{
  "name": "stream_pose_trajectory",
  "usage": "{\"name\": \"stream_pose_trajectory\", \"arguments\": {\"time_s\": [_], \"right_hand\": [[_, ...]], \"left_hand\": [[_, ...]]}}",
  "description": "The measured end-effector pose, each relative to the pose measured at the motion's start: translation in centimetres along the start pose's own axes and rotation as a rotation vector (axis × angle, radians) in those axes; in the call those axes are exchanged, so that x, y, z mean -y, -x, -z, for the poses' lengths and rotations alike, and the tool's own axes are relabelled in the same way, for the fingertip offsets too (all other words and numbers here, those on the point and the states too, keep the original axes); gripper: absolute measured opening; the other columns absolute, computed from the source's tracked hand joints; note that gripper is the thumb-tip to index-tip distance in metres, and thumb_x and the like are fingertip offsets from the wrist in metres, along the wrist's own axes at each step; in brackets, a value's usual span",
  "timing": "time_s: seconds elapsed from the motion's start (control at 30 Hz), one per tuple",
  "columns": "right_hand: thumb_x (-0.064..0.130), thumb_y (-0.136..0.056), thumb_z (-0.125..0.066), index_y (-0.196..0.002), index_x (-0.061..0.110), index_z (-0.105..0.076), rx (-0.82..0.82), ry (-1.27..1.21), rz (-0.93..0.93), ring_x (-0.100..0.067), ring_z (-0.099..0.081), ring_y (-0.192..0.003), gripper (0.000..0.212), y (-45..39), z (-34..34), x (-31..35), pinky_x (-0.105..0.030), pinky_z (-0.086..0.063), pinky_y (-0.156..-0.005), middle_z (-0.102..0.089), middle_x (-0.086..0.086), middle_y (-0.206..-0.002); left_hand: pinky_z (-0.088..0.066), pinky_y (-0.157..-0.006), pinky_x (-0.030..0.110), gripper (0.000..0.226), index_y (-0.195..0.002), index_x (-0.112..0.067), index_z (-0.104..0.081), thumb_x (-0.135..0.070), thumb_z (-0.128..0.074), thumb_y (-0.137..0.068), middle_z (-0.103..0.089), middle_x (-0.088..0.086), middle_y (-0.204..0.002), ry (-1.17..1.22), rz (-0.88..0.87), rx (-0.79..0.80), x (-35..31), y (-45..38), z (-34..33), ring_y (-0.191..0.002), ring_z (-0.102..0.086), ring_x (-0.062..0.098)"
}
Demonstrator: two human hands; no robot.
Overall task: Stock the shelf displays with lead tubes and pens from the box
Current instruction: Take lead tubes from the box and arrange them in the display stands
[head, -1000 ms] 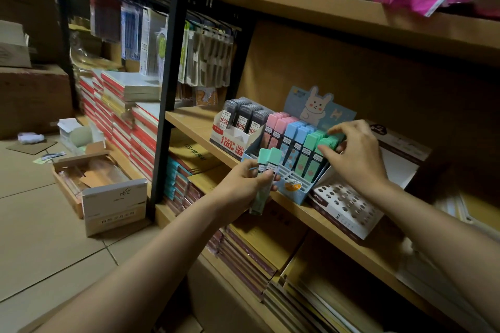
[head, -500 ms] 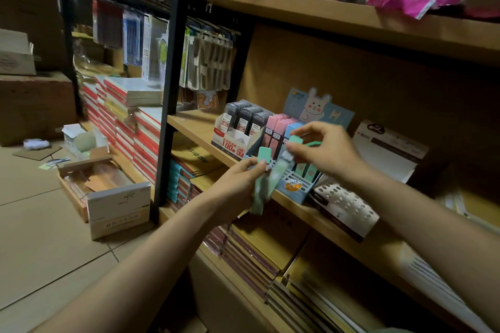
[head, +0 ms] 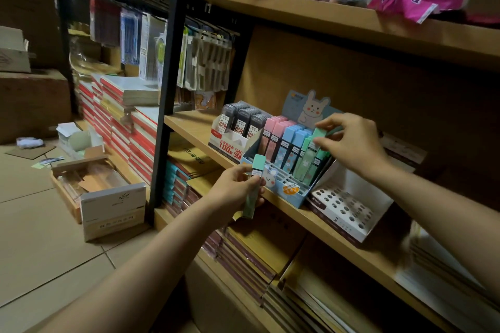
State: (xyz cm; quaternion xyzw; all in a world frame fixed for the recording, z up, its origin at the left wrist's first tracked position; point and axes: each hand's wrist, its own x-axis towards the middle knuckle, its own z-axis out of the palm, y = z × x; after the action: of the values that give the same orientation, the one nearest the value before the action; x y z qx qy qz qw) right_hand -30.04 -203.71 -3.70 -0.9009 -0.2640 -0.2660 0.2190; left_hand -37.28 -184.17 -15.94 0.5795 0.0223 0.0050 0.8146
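Head view, body only. Two forearms in frame, both bare along their whole visible length, from the lower frame edges to the wrists; no sleeve or cuff edge comes into view on either arm. Left hand point(head: 239, 190): bare, with no glove, ring, watch or strap visible. Right hand point(head: 349, 143): also bare, with nothing worn at the wrist or on the fingers point(head: 323, 124) that shows. Fingernails look short and plain, though the dim light makes any polish hard to judge. Nothing of the torso, the shoulders or any clothing appears in this view.
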Motion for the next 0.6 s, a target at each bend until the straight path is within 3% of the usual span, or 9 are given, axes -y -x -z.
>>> {"name": "stream_pose_trajectory", "arguments": {"time_s": [0.1,0.27,0.6], "right_hand": [[0.013,-0.079,-0.079,-0.106,0.012,-0.069,-0.012,0.025,0.017,-0.017,-0.063,-0.093,0.029,0.1,-1.1,-0.3,-0.032,-0.057,-0.081,-0.065,-0.005,-0.110],[0.014,-0.078,-0.080,-0.106,0.012,-0.071,-0.006,0.075,0.057,-0.013,-0.060,-0.088,0.030,0.0,-2.3,-0.5,-0.028,-0.053,-0.080,-0.066,-0.005,-0.107],[0.019,-0.078,-0.080,-0.100,0.010,-0.070,-0.017,0.157,0.046,-0.017,-0.060,-0.089,0.026,0.2,-3.9,-0.4,-0.037,-0.056,-0.082,-0.064,-0.006,-0.102]], "left_hand": [[-0.057,-0.071,0.030,0.019,-0.112,-0.020,-0.061,-0.011,-0.053,-0.097,-0.066,0.011,-0.109,-0.048,-0.022,-0.028,0.1,-0.2,0.1,-0.095,-0.066,0.021],[-0.050,-0.096,0.048,0.013,-0.100,-0.027,-0.065,-0.016,-0.062,-0.093,-0.065,0.008,-0.113,-0.180,-0.060,-0.109,0.2,-0.6,0.5,-0.109,-0.061,0.025],[-0.054,-0.090,0.042,0.018,-0.108,-0.019,-0.062,-0.013,-0.063,-0.091,-0.065,0.006,-0.113,-0.208,-0.094,-0.079,0.6,-1.0,0.2,-0.106,-0.062,0.023]]}}
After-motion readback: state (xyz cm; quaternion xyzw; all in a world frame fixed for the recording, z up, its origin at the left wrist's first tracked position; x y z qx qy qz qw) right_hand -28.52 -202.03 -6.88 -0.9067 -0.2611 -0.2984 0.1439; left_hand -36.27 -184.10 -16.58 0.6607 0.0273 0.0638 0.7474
